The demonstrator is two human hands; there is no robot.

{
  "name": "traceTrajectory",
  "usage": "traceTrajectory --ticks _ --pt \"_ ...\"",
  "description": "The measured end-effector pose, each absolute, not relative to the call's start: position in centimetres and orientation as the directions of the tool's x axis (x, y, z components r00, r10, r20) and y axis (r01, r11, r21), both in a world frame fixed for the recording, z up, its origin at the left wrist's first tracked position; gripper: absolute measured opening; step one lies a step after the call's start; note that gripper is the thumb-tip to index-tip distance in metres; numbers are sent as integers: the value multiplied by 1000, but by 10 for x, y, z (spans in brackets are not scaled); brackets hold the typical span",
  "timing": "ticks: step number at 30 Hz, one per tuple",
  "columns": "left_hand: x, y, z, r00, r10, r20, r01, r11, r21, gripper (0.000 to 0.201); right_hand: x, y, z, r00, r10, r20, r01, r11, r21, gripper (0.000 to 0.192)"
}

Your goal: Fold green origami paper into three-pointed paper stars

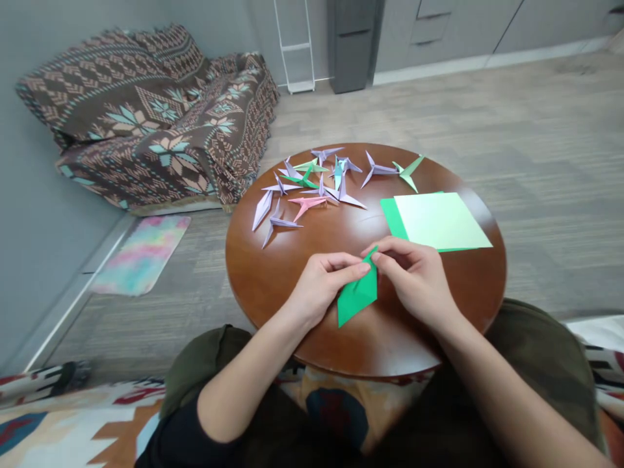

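Note:
A folded piece of green origami paper [359, 296] is held between both hands above the near part of the round table. My left hand [327, 284] pinches its left edge, thumb on top. At its upper tip, my right hand [414, 273] grips the paper between thumb and fingers. The lower end of the paper points toward me. Beyond the right hand lies a stack of paper sheets, a pale green sheet [441, 220] over a bright green sheet [394, 218]. Several folded paper pieces, mostly purple, lie beyond the left hand, among them a pink folded piece [308, 204].
The brown round table [273, 292] stands close before my knees. A sofa with a patterned cover [160, 123] is at the far left, with a pastel mat [141, 255] on the floor near it. A white rack [296, 47] and grey cabinets [439, 32] line the back.

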State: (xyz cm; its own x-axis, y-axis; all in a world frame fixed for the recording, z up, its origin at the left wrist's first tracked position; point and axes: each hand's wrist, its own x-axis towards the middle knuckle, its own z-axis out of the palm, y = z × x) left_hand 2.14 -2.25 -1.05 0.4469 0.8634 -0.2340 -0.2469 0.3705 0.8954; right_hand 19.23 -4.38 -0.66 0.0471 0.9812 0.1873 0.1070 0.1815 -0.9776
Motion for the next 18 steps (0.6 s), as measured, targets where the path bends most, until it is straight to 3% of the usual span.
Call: traceTrajectory --ticks 7,10,14,18 --pt "20 -22 -8 471 860 -196 -159 301 940 34 191 -45 -8 64 982 175 132 165 -977 16" --pt "18 -19 -9 403 903 -149 -173 236 956 33 193 -44 -6 22 982 186 74 184 -980 11" --pt "16 -14 -13 274 959 -66 -234 133 963 34 199 -46 -1 -75 977 198 151 207 -967 47" --pt "16 -12 -15 296 953 -67 -273 152 950 39 204 -49 4 -167 970 175 334 223 -916 26"
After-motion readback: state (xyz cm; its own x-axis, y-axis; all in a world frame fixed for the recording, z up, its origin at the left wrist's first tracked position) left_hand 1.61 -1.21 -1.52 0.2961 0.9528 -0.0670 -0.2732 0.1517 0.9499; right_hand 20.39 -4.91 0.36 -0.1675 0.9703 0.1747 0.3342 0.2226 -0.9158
